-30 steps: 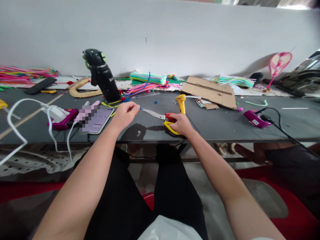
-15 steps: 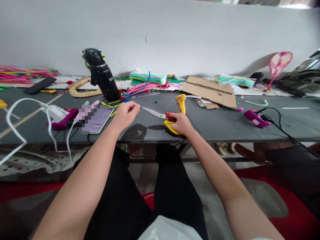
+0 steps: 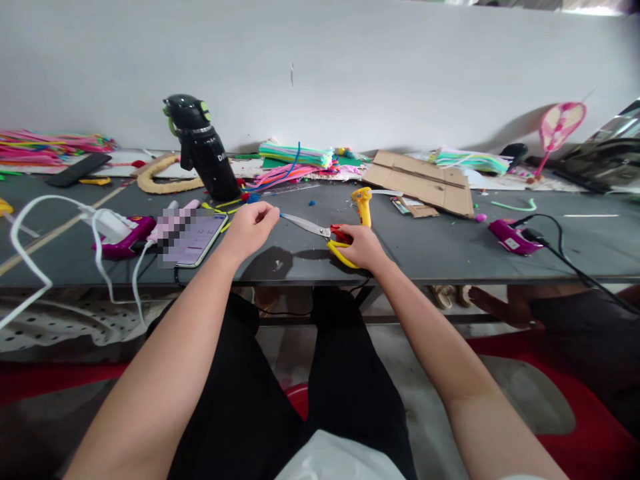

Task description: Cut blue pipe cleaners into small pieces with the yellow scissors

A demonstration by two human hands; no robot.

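Observation:
My right hand (image 3: 361, 247) grips the red and yellow handles of a pair of scissors (image 3: 316, 229) lying low over the dark table (image 3: 430, 250); the steel blades point left. My left hand (image 3: 249, 229) is curled in a pinch right at the blade tips, and what its fingers hold is too small to make out. A phone (image 3: 197, 239) with a lit screen lies just left of that hand. A yellow glue gun (image 3: 363, 205) stands behind the scissors.
A black water bottle (image 3: 203, 149) stands behind the phone. Purple glue guns (image 3: 510, 237) with cables lie at right and left, near white cords (image 3: 100, 230). Coloured pipe cleaners (image 3: 295, 167), cardboard (image 3: 423, 181) and a pink fan (image 3: 556, 128) line the wall. Another person's hand (image 3: 503, 308) shows under the table, right.

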